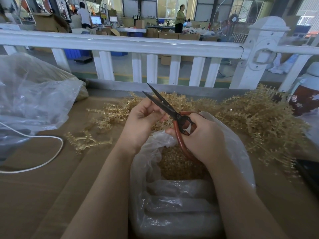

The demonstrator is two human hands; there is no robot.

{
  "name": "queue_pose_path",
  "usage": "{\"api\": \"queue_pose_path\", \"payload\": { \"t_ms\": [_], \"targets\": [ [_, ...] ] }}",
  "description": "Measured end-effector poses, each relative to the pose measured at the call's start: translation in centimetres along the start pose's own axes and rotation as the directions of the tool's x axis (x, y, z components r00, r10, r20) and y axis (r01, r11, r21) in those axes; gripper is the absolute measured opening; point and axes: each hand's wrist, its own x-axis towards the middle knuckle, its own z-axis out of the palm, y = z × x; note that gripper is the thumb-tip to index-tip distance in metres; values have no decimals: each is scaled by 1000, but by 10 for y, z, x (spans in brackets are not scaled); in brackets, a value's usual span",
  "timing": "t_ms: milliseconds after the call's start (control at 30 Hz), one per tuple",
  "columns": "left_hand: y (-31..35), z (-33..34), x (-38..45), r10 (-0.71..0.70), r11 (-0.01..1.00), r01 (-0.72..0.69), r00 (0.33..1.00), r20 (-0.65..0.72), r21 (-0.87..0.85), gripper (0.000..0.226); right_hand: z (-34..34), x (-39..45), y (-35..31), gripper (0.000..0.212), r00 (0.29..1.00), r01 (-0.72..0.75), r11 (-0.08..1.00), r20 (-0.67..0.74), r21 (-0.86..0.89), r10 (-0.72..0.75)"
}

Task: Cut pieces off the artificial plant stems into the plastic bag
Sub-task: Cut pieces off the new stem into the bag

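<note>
Stem [168, 120] mostly hidden in curled left hand [143, 121]; right hand [198, 135] grips open scissors [165, 107].

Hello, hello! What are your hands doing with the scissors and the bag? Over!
Right hand grips open scissors. Left hand pinches a stem by the blades. Plastic bag below, holding cut pieces. Nothing blocking.

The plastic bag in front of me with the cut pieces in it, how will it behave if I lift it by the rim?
The plastic bag looks thin and crinkled, so it is probably floppy. The cut pieces would likely sag to the bottom.
</note>
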Motion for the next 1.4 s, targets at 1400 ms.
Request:
{"api": "queue_pose_path", "payload": {
  "t_ms": [1400],
  "targets": [
    [-7,-10,0,-263,960,275,950,-167,54,46,-13,12,-3,13,874,-459,424,311,781,374]
  ]
}}
